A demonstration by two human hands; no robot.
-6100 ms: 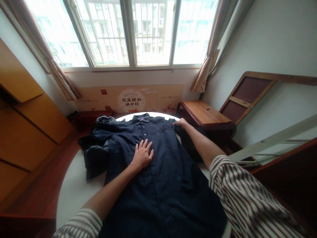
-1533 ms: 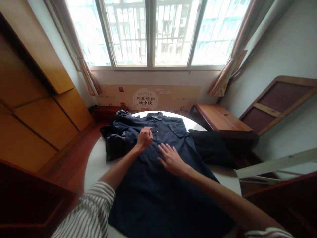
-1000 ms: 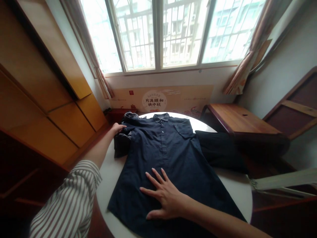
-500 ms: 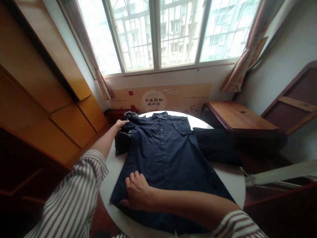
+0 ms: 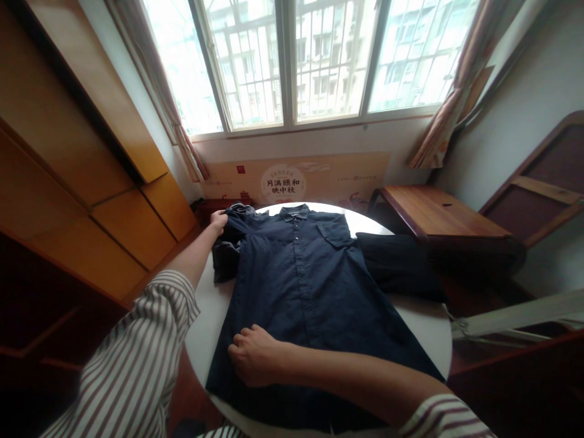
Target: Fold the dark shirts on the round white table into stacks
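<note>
A dark navy button-up shirt [image 5: 310, 286] lies front side up across a round white table [image 5: 199, 340], its collar toward the window. At the far left, my left hand [image 5: 219, 221] is closed on the edge of the shirt's sleeve. My right hand [image 5: 256, 358] is closed on the lower left part of the shirt, with the fingers curled down into the cloth. Its fingertips are hidden. The other sleeve lies folded inward over the shirt's chest.
Dark crumpled clothing [image 5: 225, 261] lies under the left sleeve, and a folded black garment [image 5: 396, 267] lies at the table's right. A wooden side table [image 5: 447, 213] stands beyond. Wooden cabinets [image 5: 123, 225] line the left wall, under a barred window [image 5: 328, 61].
My left hand has shifted slightly left and up and closed on the sleeve, drawing it outward. My right hand has moved a little lower, its fingers curled tighter on the cloth.
</note>
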